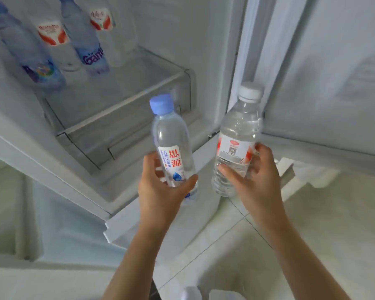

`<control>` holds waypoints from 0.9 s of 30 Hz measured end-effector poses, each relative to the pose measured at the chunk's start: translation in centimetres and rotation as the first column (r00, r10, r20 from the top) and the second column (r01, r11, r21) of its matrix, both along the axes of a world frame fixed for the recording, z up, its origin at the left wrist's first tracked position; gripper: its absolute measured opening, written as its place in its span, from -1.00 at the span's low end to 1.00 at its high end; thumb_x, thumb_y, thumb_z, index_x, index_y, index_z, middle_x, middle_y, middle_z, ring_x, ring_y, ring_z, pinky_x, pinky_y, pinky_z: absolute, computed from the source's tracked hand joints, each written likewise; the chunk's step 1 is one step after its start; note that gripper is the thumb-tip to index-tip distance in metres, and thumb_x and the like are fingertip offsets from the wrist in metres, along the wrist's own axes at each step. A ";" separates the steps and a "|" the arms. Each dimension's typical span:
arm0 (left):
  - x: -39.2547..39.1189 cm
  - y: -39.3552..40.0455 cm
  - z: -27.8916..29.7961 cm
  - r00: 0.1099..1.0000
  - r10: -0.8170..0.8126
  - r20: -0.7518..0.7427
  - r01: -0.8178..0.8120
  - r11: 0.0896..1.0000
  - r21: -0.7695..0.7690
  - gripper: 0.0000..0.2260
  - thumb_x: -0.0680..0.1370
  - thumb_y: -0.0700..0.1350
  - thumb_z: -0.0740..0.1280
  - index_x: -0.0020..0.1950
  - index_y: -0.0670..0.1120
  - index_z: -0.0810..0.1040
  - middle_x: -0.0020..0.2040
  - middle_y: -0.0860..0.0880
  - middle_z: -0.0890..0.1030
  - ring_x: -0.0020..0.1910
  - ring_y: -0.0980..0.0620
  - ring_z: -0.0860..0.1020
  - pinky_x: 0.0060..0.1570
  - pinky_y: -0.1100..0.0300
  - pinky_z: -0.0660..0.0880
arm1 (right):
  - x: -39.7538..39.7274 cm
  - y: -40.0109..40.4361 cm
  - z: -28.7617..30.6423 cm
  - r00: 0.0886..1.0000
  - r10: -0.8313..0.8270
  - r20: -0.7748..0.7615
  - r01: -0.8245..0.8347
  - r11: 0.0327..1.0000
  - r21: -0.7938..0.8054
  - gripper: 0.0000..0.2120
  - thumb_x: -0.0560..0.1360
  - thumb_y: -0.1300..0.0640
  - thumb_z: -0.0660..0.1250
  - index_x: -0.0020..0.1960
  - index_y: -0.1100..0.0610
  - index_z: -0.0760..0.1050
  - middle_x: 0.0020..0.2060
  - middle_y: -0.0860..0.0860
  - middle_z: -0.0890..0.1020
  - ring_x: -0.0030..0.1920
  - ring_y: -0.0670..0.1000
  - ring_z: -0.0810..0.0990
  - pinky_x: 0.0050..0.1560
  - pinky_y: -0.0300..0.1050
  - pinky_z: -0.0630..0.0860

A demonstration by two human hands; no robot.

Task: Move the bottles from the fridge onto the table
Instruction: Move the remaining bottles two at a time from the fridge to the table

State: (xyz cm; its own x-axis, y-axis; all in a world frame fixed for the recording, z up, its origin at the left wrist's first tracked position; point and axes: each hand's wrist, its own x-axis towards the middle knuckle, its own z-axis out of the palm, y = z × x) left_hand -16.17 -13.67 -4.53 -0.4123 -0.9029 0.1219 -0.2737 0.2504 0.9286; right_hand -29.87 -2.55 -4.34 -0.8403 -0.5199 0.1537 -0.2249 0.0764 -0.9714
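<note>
A clear glass fridge shelf (121, 83) carries four upright plastic water bottles (89, 40) along its back, two blue-tinted, two red-labelled.

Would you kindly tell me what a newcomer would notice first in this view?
Two water bottles held up mid-frame: the left hand grips the blue-capped bottle, the right hand the white-capped bottle. Four more bottles stand on the fridge shelf at upper left.

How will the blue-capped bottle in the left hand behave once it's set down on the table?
The blue-capped bottle looks full of water, so probably heavy for its size. Tall and narrow, it could tip if nudged. The left hand grips smooth clear plastic, possibly slippery from the fridge.
</note>
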 end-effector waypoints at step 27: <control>-15.1 44.0 -12.9 0.601 -0.764 0.235 0.653 0.639 0.405 -0.40 0.25 -0.12 0.63 0.17 0.04 0.41 -0.02 0.27 0.54 -0.10 0.28 0.56 -0.29 0.53 0.48 | -3.8 50.0 -9.1 0.744 -0.620 0.247 0.507 0.766 0.395 -0.34 0.26 0.10 0.59 0.22 -0.10 0.31 -0.09 -0.35 0.50 -0.13 -0.37 0.51 -0.20 -0.51 0.47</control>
State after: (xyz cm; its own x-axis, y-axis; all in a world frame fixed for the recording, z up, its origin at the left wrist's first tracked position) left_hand -31.27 30.32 -17.48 -0.8940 -0.2735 -0.3549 -0.4278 0.2857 0.8575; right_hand -33.71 47.47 -13.47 -0.9559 0.0973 -0.2770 0.2933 0.3617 -0.8850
